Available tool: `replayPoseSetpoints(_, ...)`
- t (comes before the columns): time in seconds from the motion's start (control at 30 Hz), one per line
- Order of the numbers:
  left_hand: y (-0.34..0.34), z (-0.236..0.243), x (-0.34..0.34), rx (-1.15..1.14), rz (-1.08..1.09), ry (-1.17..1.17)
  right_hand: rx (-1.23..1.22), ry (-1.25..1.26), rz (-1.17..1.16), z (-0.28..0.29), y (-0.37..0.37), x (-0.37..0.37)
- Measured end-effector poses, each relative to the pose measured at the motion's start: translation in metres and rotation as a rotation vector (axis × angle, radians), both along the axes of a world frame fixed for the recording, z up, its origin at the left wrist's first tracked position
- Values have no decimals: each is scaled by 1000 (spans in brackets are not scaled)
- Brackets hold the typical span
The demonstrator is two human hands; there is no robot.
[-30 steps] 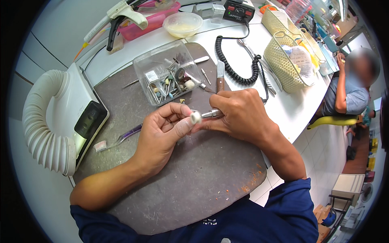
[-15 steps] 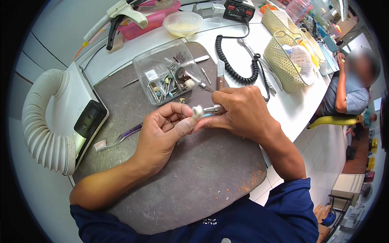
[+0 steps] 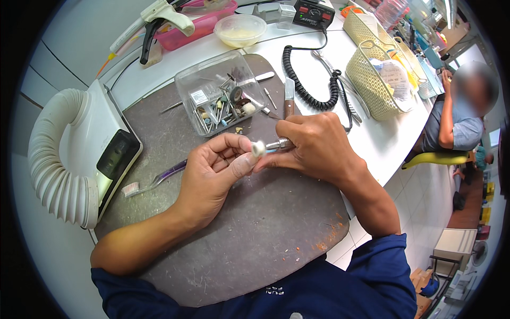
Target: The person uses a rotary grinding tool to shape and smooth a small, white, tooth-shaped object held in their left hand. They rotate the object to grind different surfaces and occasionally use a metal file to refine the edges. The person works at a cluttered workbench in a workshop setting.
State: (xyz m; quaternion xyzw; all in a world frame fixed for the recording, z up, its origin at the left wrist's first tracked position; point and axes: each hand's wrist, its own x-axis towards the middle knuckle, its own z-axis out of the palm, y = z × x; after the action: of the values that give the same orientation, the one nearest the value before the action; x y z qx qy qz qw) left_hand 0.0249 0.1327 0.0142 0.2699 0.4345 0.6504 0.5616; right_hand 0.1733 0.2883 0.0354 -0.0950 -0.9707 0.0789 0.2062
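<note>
In my right hand (image 3: 313,143) is a metal rotary handpiece (image 3: 280,144), its tip pointing left. At that tip sits a small round white piece (image 3: 257,149) with blurred edges, perhaps a polishing buff. The thumb and fingers of my left hand (image 3: 218,162) are pinched together right against the white piece. Whatever small thing they hold is mostly hidden. Both hands are over the grey work board (image 3: 265,228). Just beyond them lies a clear plastic box (image 3: 186,87) of rotary bits, and a brown-handled knife (image 3: 289,101) rests near my right knuckles.
On the left stands a white machine (image 3: 101,143) with a ribbed hose (image 3: 40,154), beside a purple toothbrush (image 3: 170,171). A coiled black cord (image 3: 297,90) runs to a control box (image 3: 313,13). Cream baskets (image 3: 374,80) stand right; another person (image 3: 459,111) sits beyond.
The white piece at the handpiece tip shows a slightly different angle and looks rounder now. Both hands have stayed almost in place.
</note>
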Motion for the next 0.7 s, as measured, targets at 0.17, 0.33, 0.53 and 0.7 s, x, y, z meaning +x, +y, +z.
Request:
replayPoseSetpoints(0.17, -1, -2, -1, 2, -2, 8, -6, -14, -12, 3, 0, 0)
replayPoseSetpoints(0.33, 1, -1, 0, -5, -6, 23, -29, -63, -17, 2, 0, 0)
replayPoseSetpoints(0.53, 2, -5, -1, 31, -1, 1, 7, -59, -73, 5, 1, -1)
replayPoseSetpoints(0.7, 2, -5, -1, 56, -5, -35, -5, -47, -52, 4, -2, 0)
